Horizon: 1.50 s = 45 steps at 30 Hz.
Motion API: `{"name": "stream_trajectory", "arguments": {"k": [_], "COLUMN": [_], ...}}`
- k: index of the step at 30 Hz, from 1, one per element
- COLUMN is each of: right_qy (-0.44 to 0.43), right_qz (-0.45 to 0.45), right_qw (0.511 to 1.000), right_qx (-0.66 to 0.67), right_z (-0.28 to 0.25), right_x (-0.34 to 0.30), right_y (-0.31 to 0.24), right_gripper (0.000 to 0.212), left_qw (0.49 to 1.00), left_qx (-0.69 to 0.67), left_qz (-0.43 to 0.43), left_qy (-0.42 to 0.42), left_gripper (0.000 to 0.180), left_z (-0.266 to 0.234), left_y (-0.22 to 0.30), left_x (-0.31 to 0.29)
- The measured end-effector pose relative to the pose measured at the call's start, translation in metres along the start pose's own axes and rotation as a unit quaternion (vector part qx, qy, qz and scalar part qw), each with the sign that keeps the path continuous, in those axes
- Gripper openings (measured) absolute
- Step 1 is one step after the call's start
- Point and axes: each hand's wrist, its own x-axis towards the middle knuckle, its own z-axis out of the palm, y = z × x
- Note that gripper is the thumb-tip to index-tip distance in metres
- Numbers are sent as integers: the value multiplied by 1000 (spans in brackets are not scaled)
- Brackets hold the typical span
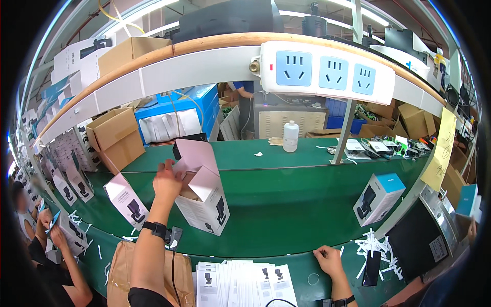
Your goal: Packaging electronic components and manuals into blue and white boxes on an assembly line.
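A white printed carton with its top flaps raised stands on the green bench, left of the middle. Brown cardboard shows inside it. My left hand, with a dark band at the wrist, reaches to the carton's left upper edge, fingers bent around a flap there. Down at the right, my right hand is low over the near bench edge. Its fingers are curled together; whatever they may hold is too small to make out. Between my forearms lies a spread stack of printed leaflets.
Another white carton stands at left, and a closed blue-topped carton at right. Paper strips lie beside a dark flat device. A power strip hangs overhead. At far left, a co-worker's hands handle a box.
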Motion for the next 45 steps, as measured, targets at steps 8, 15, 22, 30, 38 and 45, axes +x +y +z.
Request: {"name": "stream_trajectory", "arguments": {"k": [8,15,22,30,38,45], "right_qy": [22,-11,-134,-73,-100,-5], "right_qz": [-40,-188,-261,-22,-56,-328], "right_qw": [999,976,930,855,929,876], "right_qx": [7,111,224,513,351,354], "right_z": [1,20,138,206,98,99], "right_x": [0,21,141,172,155,144], "right_y": [-1,-92,-197,-223,-211,-169], "right_gripper": [17,41,50,69,56,21], "left_qw": [970,963,969,963,928,856], "left_qx": [-241,-231,-197,-228,-289,-491], "left_qz": [-20,72,52,-49,-52,141], "left_qy": [-17,-121,-143,-136,-228,80], "left_gripper": [44,47,39,72,80,32], "left_z": [38,8,-18,-15,-2,20], "left_y": [-45,13,59,58,105,114], "left_x": [-21,-49,-56,-54,-89,-115]}}
